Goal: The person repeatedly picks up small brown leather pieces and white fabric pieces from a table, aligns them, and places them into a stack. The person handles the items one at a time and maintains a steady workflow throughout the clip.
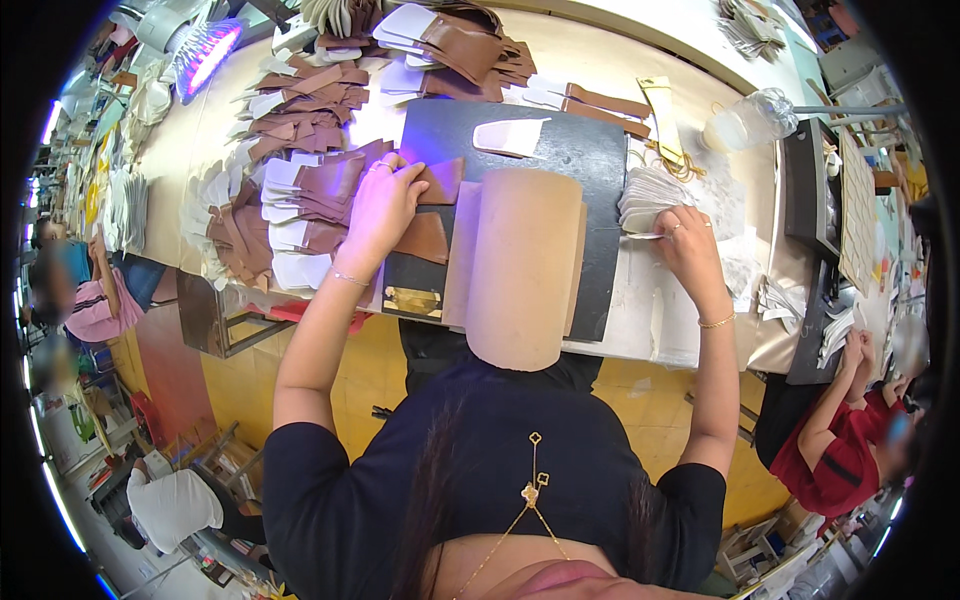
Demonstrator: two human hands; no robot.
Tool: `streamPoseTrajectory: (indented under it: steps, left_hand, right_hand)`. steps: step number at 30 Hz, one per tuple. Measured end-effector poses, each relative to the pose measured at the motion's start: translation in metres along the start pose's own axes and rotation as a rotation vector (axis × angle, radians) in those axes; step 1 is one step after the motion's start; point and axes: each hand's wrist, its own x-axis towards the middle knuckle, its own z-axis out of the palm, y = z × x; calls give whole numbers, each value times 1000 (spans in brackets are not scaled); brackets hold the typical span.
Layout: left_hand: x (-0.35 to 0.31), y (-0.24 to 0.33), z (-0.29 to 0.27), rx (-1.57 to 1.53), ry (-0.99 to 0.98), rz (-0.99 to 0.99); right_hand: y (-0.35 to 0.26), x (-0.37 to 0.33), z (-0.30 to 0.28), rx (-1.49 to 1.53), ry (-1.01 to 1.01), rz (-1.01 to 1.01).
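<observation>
My left hand (385, 205) rests at the left edge of a black board (600, 290), fingers bent and pressed together on a brown leather piece (444, 181). Just below lies another brown leather piece (423, 238). At the right of the board, my right hand (690, 245) pinches the edge of a thin white piece (643, 236). That piece lies by a fanned stack of white pieces (650, 195). Between my hands a tan curved sheet (525, 270) hangs over the board's front edge. A single white piece (510, 137) lies at the board's far side.
Brown and white leather pieces (310, 190) are piled at the left, with more stacks (450, 45) behind. A lamp (208, 55) shines from the far left. A clear plastic bottle (750, 120) and a yellow strip (662, 115) are at the right. Other people work on both sides.
</observation>
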Motion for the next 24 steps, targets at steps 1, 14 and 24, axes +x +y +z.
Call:
streamPoseTrajectory:
  steps: [1,14,24]
  left_hand:
    - [-2,1,1,9,5,-15]
    - [4,1,3,-31,24,-23]
    - [-6,4,7,138,94,118]
  right_hand:
    - [0,0,-3,13,-19,2]
    - [3,-1,-11,670,-65,492]
    - [-12,-7,-8,980,213,464]
